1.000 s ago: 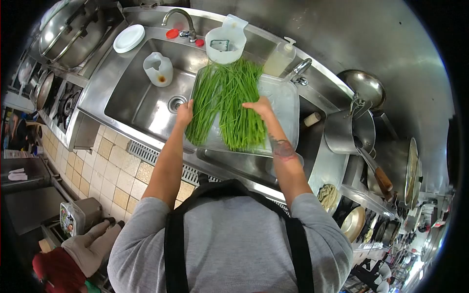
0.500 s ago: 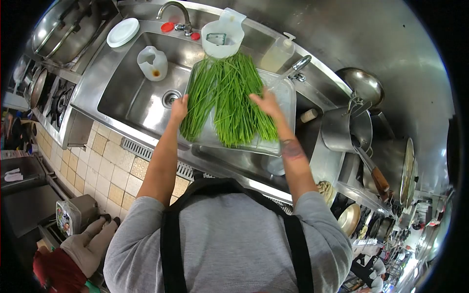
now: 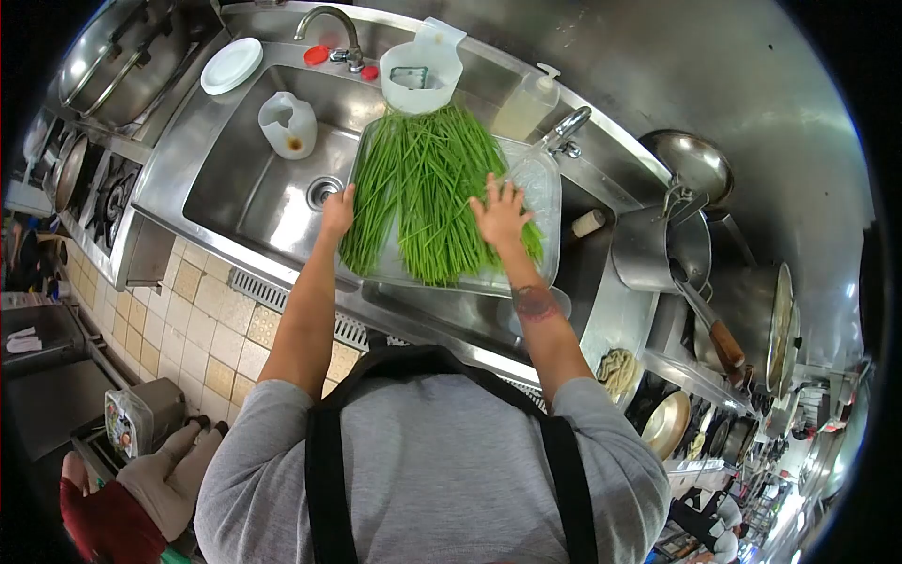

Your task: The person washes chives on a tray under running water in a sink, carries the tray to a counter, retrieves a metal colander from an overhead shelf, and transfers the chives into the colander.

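Note:
Long green garlic chives (image 3: 437, 197) lie spread across a clear plastic tray (image 3: 543, 193) that rests over the sink. At the tray's left edge, my left hand (image 3: 338, 211) is closed on the rim beside the chives; some of its fingers are hidden. My right hand (image 3: 501, 214) lies on the right part of the chives, palm down with its fingers spread. Just behind the chives stands a cut white plastic jug (image 3: 423, 80) with a small greenish item inside.
Another cut jug (image 3: 287, 125) sits in the left sink basin (image 3: 249, 193). Faucets (image 3: 567, 129) and a soap pump bottle (image 3: 528, 101) line the back. Steel pots (image 3: 648, 249) stand at right. A person in red (image 3: 117, 517) is at lower left, another person (image 3: 705, 517) at lower right.
My right hand has moved left from the chives' right edge onto them, its fingers now spread flat. Chives on the left have closed up toward the middle. My left hand stays at the tray's edge.

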The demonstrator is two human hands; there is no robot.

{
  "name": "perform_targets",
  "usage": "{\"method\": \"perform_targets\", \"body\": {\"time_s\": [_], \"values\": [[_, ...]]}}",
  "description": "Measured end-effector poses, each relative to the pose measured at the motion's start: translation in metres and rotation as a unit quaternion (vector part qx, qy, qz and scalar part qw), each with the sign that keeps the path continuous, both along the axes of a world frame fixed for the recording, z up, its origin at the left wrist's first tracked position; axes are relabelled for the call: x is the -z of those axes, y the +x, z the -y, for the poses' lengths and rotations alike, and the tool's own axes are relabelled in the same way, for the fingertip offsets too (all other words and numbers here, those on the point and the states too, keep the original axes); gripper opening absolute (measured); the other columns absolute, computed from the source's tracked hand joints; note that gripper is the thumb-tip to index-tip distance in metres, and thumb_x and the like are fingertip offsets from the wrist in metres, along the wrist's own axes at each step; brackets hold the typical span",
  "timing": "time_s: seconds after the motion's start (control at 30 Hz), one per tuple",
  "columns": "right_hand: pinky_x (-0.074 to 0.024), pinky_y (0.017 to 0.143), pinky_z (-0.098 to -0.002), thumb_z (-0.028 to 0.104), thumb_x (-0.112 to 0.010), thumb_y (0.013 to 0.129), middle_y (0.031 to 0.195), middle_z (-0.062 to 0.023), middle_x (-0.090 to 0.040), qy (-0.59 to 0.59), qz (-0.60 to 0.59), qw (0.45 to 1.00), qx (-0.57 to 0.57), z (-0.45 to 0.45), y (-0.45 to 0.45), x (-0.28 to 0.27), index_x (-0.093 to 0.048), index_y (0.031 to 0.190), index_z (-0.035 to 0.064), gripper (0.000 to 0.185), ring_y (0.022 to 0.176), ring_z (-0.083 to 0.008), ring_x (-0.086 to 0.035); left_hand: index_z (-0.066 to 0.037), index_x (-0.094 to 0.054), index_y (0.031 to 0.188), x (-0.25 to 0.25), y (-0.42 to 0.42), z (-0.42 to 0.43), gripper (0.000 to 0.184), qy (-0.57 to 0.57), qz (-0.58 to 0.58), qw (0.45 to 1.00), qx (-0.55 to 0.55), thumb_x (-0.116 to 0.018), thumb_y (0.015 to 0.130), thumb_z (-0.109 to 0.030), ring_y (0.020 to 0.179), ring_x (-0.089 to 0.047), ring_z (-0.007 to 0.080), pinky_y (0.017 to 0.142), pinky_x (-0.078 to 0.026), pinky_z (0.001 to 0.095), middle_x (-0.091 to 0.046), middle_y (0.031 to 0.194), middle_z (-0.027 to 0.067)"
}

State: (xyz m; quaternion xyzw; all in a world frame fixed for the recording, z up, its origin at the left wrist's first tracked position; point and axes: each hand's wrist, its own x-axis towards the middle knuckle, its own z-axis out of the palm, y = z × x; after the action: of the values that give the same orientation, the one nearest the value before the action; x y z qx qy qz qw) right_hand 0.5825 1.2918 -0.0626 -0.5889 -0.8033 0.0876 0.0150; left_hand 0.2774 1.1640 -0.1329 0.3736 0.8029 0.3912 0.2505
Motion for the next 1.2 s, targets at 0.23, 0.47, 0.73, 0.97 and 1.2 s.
{"method": "perform_targets", "body": {"time_s": [0.23,0.47,0.73,0.97,1.2], "values": [[-0.0103,0.098,-0.0712,0.06,-0.044,0.083,0.15,-0.0091,-0.013,-0.024,0.001,0.995,-0.094,-0.007,0.021,-0.019,-0.025,0.14,0.0349,0.065,0.136,-0.0381,-0.012,0.006,-0.061,0.089,0.001,-0.001,-0.001,0.049,0.002,0.013,1.0,-0.004,-0.04,0.093,-0.038,0.08,-0.056,0.0442,0.071,-0.042,0.0458,-0.057,0.08,0.0299],[-0.01,0.097,-0.0722,0.063,-0.043,0.082,0.15,-0.0044,-0.012,0.037,0.004,0.991,-0.127,0.013,0.012,0.004,-0.022,0.141,0.033,0.07,0.137,-0.0351,-0.012,0.008,-0.059,0.088,0.007,-0.002,-0.002,0.05,0.006,0.026,1.0,-0.006,-0.041,0.093,-0.039,0.074,-0.055,0.0431,0.069,-0.042,0.0451,-0.056,0.075,0.0298],[-0.0279,0.102,-0.0525,0.048,-0.061,0.079,0.137,-0.0097,-0.04,-0.233,-0.011,0.937,-0.262,-0.088,0.036,-0.046,-0.044,0.131,0.0185,0.062,0.128,-0.0281,-0.035,0.009,-0.059,0.087,-0.005,0.005,0.001,0.051,0.016,0.027,0.999,-0.025,-0.042,0.093,-0.038,0.074,-0.056,0.0435,0.069,-0.042,0.0452,-0.056,0.075,0.0299],[-0.0486,0.088,-0.0311,0.013,-0.057,0.087,0.113,-0.0136,-0.059,-0.584,-0.334,0.725,-0.146,-0.119,0.016,-0.115,-0.055,0.113,-0.0039,0.031,0.102,-0.0218,-0.06,0.01,-0.058,0.088,0.012,-0.004,-0.003,0.051,0.003,0.023,1.0,-0.005,-0.042,0.093,-0.038,0.077,-0.056,0.0438,0.07,-0.042,0.0452,-0.056,0.077,0.0305],[-0.0496,0.088,-0.0323,0.011,-0.054,0.089,0.111,-0.0167,-0.06,-0.589,-0.34,0.723,-0.121,-0.124,0.008,-0.116,-0.056,0.112,-0.0037,0.028,0.101,-0.023,-0.06,0.008,-0.06,0.091,0.005,-0.003,-0.001,0.05,-0.016,0.028,0.999,-0.001,-0.041,0.093,-0.039,0.08,-0.057,0.0436,0.072,-0.042,0.0451,-0.057,0.078,0.0301]]}}
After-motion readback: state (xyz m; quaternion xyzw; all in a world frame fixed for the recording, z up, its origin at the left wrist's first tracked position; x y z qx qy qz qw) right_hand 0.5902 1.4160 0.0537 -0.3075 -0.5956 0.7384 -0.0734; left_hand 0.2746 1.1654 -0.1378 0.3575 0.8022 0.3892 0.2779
